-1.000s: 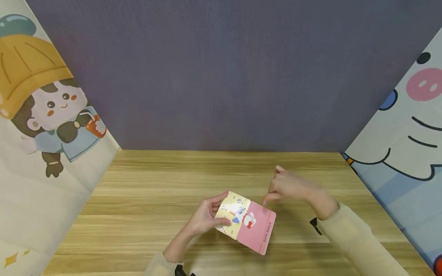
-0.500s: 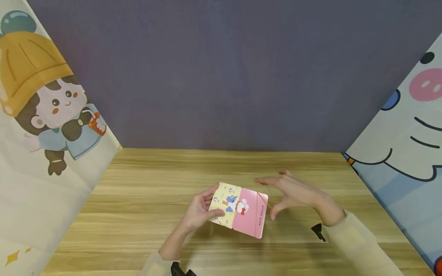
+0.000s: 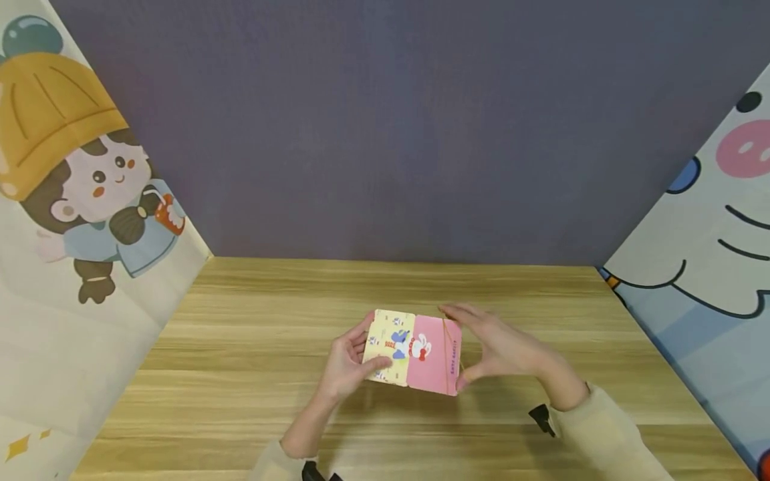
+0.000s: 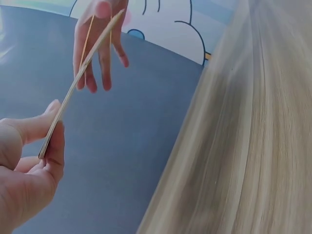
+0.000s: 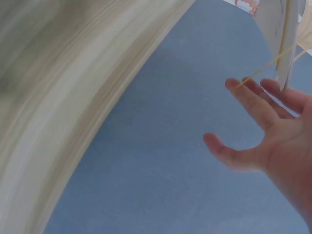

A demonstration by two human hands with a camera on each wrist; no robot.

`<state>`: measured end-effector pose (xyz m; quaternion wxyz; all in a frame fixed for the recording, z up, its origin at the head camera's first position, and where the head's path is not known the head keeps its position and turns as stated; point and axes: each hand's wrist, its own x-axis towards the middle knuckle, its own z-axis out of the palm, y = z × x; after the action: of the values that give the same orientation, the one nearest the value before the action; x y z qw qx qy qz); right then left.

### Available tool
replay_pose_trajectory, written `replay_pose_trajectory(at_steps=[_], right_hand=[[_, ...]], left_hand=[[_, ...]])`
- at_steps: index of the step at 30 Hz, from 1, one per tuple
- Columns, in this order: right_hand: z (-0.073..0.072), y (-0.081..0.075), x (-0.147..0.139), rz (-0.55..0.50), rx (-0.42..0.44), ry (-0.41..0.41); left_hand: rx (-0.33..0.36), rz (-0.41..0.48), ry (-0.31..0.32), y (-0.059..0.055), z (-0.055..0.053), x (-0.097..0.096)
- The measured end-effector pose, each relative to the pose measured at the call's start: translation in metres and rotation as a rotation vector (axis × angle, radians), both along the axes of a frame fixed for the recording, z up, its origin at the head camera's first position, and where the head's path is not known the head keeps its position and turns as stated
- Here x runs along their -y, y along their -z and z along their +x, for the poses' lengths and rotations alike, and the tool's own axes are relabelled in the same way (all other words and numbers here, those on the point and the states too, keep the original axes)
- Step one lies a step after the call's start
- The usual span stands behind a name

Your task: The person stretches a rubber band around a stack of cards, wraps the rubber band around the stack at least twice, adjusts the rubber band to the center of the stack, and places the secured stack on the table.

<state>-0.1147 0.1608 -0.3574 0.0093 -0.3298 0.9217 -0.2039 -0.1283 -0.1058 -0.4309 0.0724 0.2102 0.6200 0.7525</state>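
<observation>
A small notebook [image 3: 430, 377] with a yellow and pink cover, a rabbit and a blue figure on it, is held just above the table. My left hand [image 3: 345, 367] grips its yellow end, thumb on the cover and fingers behind. At the pink end, my right hand [image 3: 508, 344] has its thumb and fingers spread near the two corners. A thin yellow rubber band [image 5: 267, 66] runs from its fingers to the notebook; the left wrist view shows the band [image 4: 87, 39] stretched beside the notebook's edge [image 4: 73, 87]. How the band passes behind the notebook is hidden.
The wood-grain table [image 3: 289, 294] reaches back to a dark grey-blue panel [image 3: 385, 133]. Cartoon-printed walls stand on either side, the left one [image 3: 36, 347] pale and the right one [image 3: 680, 347] blue and white.
The right hand has opened from a curled pose, come down and closer to the pink end, and spread the band. The left hand has levelled the notebook and shifted it slightly left and up.
</observation>
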Motion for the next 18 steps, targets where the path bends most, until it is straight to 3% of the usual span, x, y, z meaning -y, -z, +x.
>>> replay_pose_trajectory(at_steps=[9,18], right_hand=[[0.004,0.009,0.010,-0.022,-0.059,0.039],[0.006,0.010,0.018,0.005,-0.233,0.000]], left_hand=[[0.023,0.034,-0.105,-0.002,0.004,-0.008],[-0.002,0.012,-0.163,-0.004,0.004,-0.009]])
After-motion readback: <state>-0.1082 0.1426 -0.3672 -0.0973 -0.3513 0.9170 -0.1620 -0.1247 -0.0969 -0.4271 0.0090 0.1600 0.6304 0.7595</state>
